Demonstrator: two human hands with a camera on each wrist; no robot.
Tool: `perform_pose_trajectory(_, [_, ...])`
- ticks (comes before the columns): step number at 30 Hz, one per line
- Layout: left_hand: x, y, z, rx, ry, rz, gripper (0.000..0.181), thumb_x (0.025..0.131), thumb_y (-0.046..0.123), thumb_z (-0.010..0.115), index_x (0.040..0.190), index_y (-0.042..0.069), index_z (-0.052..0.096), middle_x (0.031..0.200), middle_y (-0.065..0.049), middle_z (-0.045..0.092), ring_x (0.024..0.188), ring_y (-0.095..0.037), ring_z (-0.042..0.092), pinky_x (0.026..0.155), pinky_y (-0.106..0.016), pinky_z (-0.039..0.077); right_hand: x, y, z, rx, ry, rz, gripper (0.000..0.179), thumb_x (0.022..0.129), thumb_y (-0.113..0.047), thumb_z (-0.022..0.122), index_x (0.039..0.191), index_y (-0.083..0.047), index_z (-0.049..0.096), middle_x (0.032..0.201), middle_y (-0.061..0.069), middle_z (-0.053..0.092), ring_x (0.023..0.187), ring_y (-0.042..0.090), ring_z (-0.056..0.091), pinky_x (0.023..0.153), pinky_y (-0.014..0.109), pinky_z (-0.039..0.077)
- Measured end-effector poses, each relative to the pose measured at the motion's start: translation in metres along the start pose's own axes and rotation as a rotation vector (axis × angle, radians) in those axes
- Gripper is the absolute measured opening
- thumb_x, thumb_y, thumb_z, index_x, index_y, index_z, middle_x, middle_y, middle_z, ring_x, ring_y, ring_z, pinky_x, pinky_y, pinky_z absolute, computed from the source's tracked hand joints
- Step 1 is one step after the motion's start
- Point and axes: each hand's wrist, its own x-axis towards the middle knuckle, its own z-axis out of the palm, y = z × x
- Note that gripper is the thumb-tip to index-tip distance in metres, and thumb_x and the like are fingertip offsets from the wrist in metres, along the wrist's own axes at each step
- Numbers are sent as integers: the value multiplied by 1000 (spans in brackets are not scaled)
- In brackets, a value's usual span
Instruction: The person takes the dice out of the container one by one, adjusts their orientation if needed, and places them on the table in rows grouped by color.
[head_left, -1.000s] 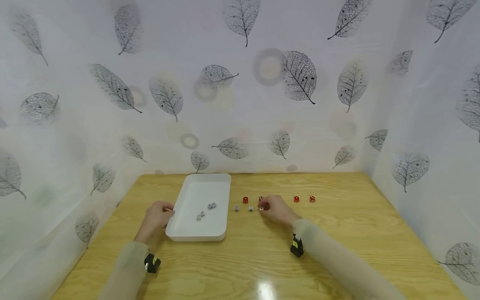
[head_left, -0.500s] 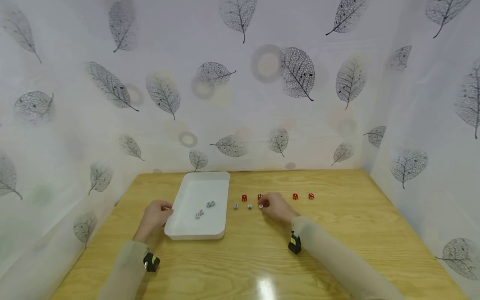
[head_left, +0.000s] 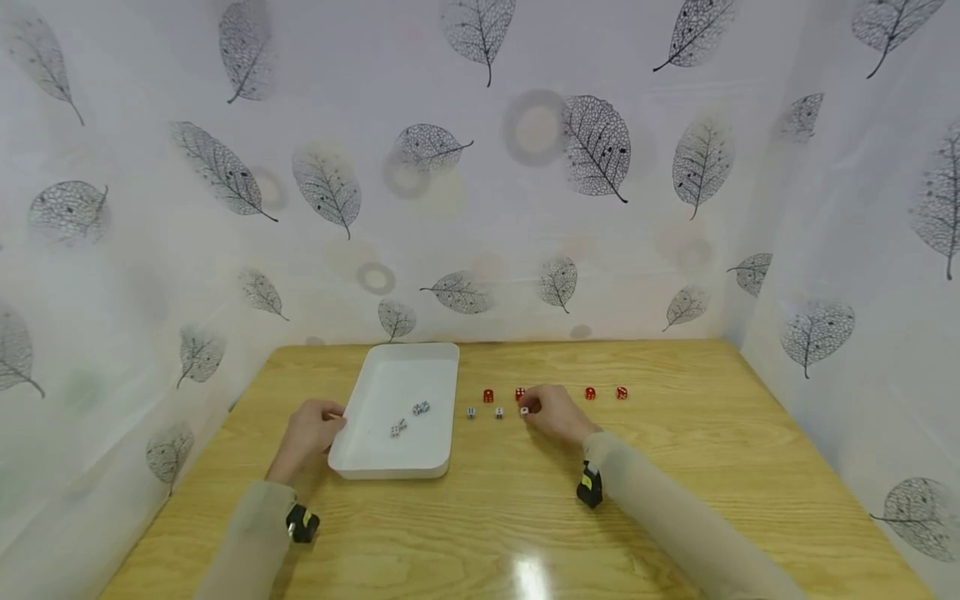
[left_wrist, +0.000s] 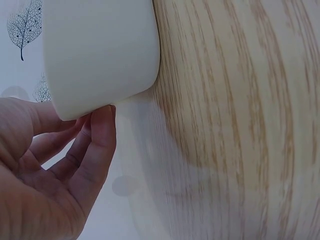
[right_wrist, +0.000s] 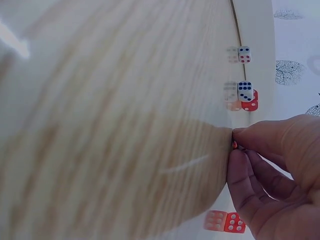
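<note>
My left hand (head_left: 307, 433) grips the left side of a white tray (head_left: 358, 454); in the left wrist view its fingers (left_wrist: 102, 135) lie against the tray's wall. Several white dice (head_left: 422, 407) lie inside the tray. To the right of it, my right hand (head_left: 555, 414) pinches a white die (head_left: 524, 412) between thumb and fingertips, low at the table. Seen from the right wrist, the fingertips mostly hide this die. Two more white dice, a nearer one (head_left: 498, 412) and a farther one (head_left: 471, 412), stand in line to its left.
Behind the white row runs a row of red dice: one at the left end (head_left: 488, 396), one (head_left: 521, 392) partly beside the right hand, and two farther right (head_left: 590, 392). The wooden table (head_left: 480, 533) ends at a leaf-patterned curtain (head_left: 465, 208).
The pinched white die has shifted slightly right, away from the other white dice, with my right hand on it. My left hand keeps its grip on the tray. The head view has tilted a little.
</note>
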Motion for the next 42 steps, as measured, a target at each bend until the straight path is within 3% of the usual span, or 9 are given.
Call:
perform_pose_trajectory(20, [0,2,0,-12,2,-10,32,97,11,52,122,-7,60,108,-23,63,84,-24,61,61,-29,52,0,4,-1,3,11,-1,17,87,-3,70,103,-6,74,96,3,70,86,12,62,78,32,53])
perform_pose_trajectory(28, [-3,3,-1,-3,8,12,31,96,10,52,120,-8,60,107,-24,64,81,-24,61,60,-29,51,-6,7,-6,55,12,34,28,85,-4,73,113,-5,71,103,4,71,93,14,65,85,34,55])
perform_pose_trajectory(38, [-3,-5,0,-15,15,28,33,94,10,54,120,-9,61,104,-23,67,77,-22,63,58,-29,51,-11,3,-11,57,35,23,14,89,-8,68,103,-9,72,96,0,70,90,13,63,82,34,54])
perform_pose_trajectory(42, [-1,-2,0,-25,16,22,32,95,10,53,120,-8,61,104,-23,66,78,-22,61,58,-29,50,-10,0,-9,37,54,-50,11,89,-8,69,99,-8,72,93,-2,70,86,11,63,78,30,54])
